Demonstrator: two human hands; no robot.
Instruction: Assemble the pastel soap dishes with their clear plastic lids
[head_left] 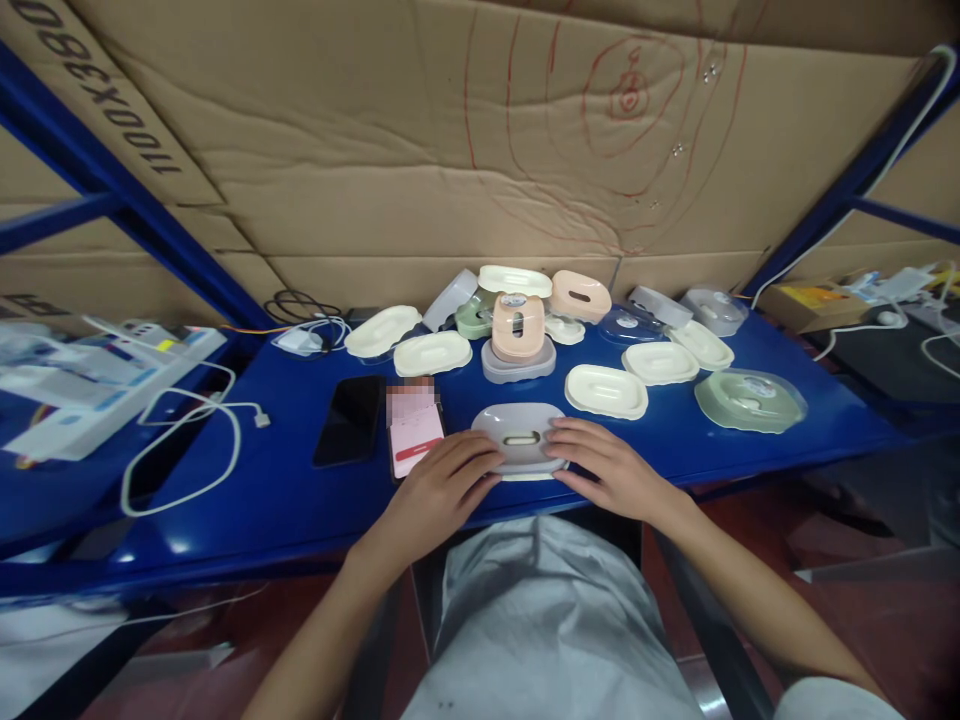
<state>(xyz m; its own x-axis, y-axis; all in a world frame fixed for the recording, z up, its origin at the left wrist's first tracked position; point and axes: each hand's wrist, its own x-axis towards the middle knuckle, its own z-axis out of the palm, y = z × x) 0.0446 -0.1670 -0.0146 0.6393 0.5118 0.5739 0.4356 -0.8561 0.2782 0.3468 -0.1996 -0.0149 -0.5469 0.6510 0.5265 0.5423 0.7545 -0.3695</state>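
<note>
A grey oval plastic lid (519, 432) with a slot in its middle lies on a cream oval base at the near edge of the blue shelf (285, 490). My left hand (442, 485) presses on its left side with the fingers bent over the rim. My right hand (609, 465) lies on its right side, fingers together on the lid. Both hands grip the piece from opposite sides.
Several cream, peach, green and grey oval box parts (606, 390) lie further back. A black phone (349, 420) and a phone with a red screen (414, 435) lie left of the lid. White cables (187, 440) and boxes sit at left. Cardboard (465, 150) forms the back wall.
</note>
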